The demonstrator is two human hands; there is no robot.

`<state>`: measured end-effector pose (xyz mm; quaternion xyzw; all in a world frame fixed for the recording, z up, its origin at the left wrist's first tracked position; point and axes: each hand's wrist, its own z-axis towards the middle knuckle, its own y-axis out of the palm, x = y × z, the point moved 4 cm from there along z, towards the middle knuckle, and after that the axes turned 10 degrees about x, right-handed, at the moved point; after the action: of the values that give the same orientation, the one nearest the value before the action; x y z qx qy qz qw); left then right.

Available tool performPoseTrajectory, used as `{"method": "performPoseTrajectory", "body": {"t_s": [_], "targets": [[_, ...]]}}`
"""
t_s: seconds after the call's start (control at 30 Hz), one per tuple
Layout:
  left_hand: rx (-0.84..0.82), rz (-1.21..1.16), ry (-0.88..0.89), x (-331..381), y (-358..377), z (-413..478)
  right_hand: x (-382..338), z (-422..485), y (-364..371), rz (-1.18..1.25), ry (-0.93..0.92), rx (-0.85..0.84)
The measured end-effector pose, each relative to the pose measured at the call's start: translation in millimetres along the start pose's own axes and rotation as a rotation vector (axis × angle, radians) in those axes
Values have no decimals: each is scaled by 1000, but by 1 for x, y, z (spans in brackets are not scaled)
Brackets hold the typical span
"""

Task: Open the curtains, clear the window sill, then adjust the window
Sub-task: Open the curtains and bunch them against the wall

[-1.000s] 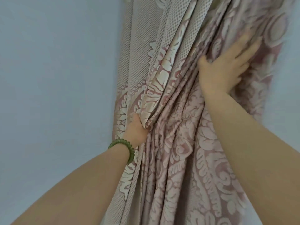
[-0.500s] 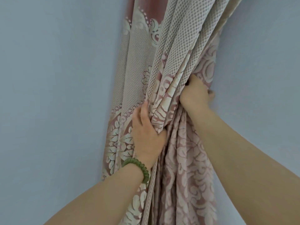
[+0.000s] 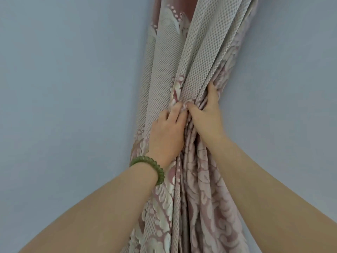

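Both your hands are on the curtain (image 3: pixel 197 57), which hangs gathered into one thick bunch of folds against the pale blue wall (image 3: pixel 63 88), running from the top of the view down to the bottom edge.

Your left hand (image 3: pixel 166 136) lies with its back towards you on the left side of the bunch. Its fingers (image 3: pixel 174 112) are curled, and their tips dig into a fold of the dotted fabric, so this hand grips cloth rather than resting flat. A green bead bracelet (image 3: pixel 151 167) sits on that wrist.

Your right hand (image 3: pixel 207 117) clasps the bunch from the right. Its thumb (image 3: pixel 192 108) presses across the front of the folds, just beside the fingertips of your left hand. One finger shows along the right edge of the bunch, higher up; the rest go behind the fabric and are hidden. That hand is closed round the gathered folds.

The two hands meet at the narrowest part of the bunch. Below them the flowered pink folds spread wider between your forearms.
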<state>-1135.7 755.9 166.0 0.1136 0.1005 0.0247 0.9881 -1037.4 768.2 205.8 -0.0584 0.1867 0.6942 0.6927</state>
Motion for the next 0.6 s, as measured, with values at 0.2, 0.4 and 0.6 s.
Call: {"method": "performPoseTrajectory", "body": {"t_s": [0.2,0.4,0.6], "targets": [[-68,357,73,-55,14,-11,32,9,63,-164,37,-126],[-232,504,136,-115,55,-57,88,-9,143,-302,108,-302],[-357,519,121,-139,92,-105,146,-29,182,-363,138,-328]]}}
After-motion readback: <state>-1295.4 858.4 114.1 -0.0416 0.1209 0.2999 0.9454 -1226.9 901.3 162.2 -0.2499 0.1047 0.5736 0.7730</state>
